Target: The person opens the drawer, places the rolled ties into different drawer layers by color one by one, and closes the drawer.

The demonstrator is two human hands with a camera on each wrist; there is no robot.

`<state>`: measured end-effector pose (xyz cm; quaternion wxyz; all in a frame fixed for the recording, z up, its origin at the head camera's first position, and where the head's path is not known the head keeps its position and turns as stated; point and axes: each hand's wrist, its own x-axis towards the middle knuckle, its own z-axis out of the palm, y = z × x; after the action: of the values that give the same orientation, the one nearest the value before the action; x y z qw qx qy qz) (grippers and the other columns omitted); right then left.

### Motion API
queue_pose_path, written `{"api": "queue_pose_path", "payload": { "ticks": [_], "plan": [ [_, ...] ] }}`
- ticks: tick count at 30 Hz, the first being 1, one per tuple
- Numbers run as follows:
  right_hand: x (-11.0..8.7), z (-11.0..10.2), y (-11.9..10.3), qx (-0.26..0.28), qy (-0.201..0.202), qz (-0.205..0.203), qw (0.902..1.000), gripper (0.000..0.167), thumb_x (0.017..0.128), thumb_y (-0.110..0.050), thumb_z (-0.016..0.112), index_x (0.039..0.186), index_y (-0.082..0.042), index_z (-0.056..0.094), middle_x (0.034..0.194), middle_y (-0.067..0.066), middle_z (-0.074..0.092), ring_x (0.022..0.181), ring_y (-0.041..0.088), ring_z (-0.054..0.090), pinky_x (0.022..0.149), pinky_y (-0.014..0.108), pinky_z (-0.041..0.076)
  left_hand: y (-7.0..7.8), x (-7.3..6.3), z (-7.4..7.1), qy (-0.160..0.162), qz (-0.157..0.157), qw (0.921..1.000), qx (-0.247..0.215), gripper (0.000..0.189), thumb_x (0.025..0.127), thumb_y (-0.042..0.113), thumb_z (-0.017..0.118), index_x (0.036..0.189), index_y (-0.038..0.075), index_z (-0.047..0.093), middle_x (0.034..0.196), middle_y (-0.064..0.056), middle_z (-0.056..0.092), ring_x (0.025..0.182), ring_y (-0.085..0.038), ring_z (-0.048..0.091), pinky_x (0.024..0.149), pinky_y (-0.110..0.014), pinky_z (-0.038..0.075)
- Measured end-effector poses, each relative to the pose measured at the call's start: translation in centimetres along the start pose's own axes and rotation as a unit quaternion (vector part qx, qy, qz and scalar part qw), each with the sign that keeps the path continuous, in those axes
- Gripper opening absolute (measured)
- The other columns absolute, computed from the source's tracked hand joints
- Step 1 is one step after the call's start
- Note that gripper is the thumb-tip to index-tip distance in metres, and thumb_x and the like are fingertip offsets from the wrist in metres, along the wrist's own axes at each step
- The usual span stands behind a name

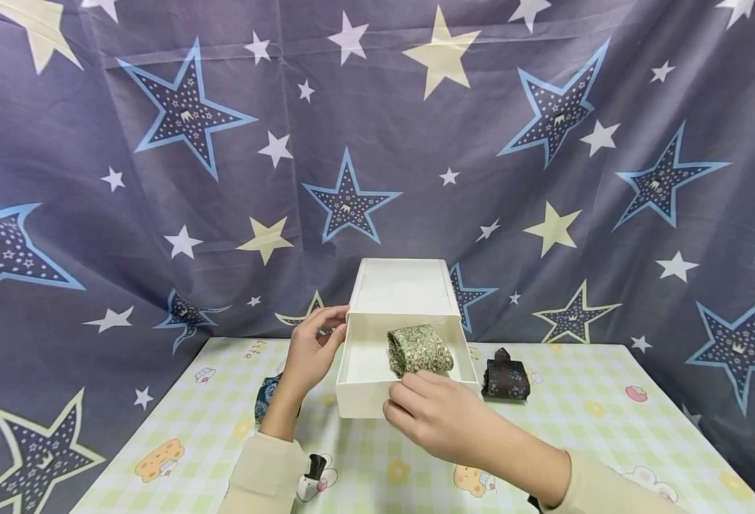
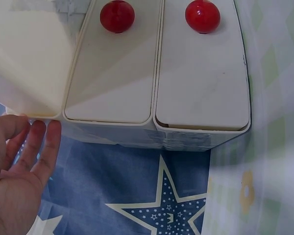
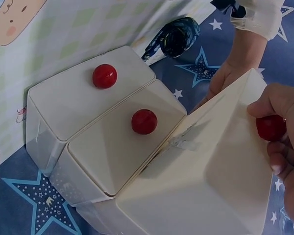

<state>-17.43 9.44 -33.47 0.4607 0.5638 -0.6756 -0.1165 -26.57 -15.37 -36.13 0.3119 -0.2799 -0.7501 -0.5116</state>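
– Layout, biggest first?
– Starry backdrop behind, then table under checked cloth. White drawer cabinet by table's far edge, around mid-width. Top drawer out toward near edge, two lower ones closed.
– Hands?
– Left hand at cabinet's left front edge, fingers fairly straight, tips touching, not clenched. Right hand at top drawer's front wall, pinching.
– Cargo?
– Green patterned roll inside top drawer, nearer right edge than left. Dark roll on table right of cabinet, toward far edge. Blue patterned roll on table's left half, partly behind left forearm.
– Pinching what?
– Red knob, between right thumb and fingers; plain in right wrist view.
– Handling guess?
– Drawer: probably light, stiff plastic. Move by knob, square to front; brace cabinet's side against skidding. Green roll: likely soft, light, not fragile, apt to loosen. Take by both flanks, squeeze gently. Knob: glossy, maybe slippery; pinch on opposite sides.
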Motion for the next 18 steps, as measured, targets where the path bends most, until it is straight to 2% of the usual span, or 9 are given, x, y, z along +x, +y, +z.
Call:
{"api": "queue_pose_path", "payload": {
  "ticks": [9,18],
  "plan": [
    [0.3,0.5,1.1,0.010,-0.006,0.010,0.9999,0.032,0.105,-0.004,0.038,0.093,-0.009,0.067,0.090,0.001,0.059,0.076,0.016,0.050,0.068,0.024,0.047,0.1,0.1,0.0,-0.001,-0.002,1.0000,0.000,0.031,0.095,-0.011,0.065,0.126,-0.008,0.066,0.117,-0.020,0.066,0.100,-0.036,0.069,0.077,-0.025,0.063],
    [0.4,1.2,1.8,0.016,-0.029,0.022,0.9992,0.015,0.091,-0.005,0.053,0.093,-0.009,0.068,0.090,0.001,0.059,0.078,0.017,0.051,0.068,0.026,0.047,0.3,0.0,-0.1,-0.002,-0.006,1.0000,-0.001,0.031,0.095,-0.011,0.065,0.126,-0.008,0.066,0.117,-0.021,0.066,0.100,-0.035,0.069,0.077,-0.024,0.062]
  ]
}}
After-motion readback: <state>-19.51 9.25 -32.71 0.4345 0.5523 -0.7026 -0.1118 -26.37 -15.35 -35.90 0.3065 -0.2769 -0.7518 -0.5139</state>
